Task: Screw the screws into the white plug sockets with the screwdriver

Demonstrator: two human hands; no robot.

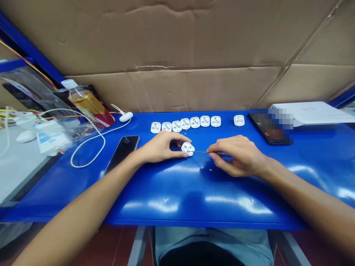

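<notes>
Hands at centre of blue table (pixel 177 199). Left hand (pixel 162 147): fingers curled down, thumb and fingertips closed on 1 small white plug piece (pixel 188 148), which is held tilted just above or on the table surface; which of the 2 cannot be told. Right hand (pixel 238 155): fingers pinched shut on a thin tool (pixel 200 152), held nearly level, its tip touching the face of the plug piece. The tool's handle is hidden inside the hand.

Row of 7 white plug pieces (pixel 185 124) is laid side by side behind the hands, faces up, metal contacts visible. 1 further white plug piece (pixel 239 120) is set apart to the right of the row.

Black phone (pixel 122 152) is lain flat, screen dark, just left of the left wrist. White cable (pixel 91 142) is looped on the table beside it, ending near a white oval device (pixel 126 116). Plastic bottle (pixel 84 99) with amber liquid is laid on its side at far left, among clear bags and coloured wires.

Dark tablet (pixel 267 129), partly blurred, is placed at right rear, with a white flat box (pixel 313 112) beyond it. Cardboard sheet (pixel 177 55) is stood along the back of the table.
</notes>
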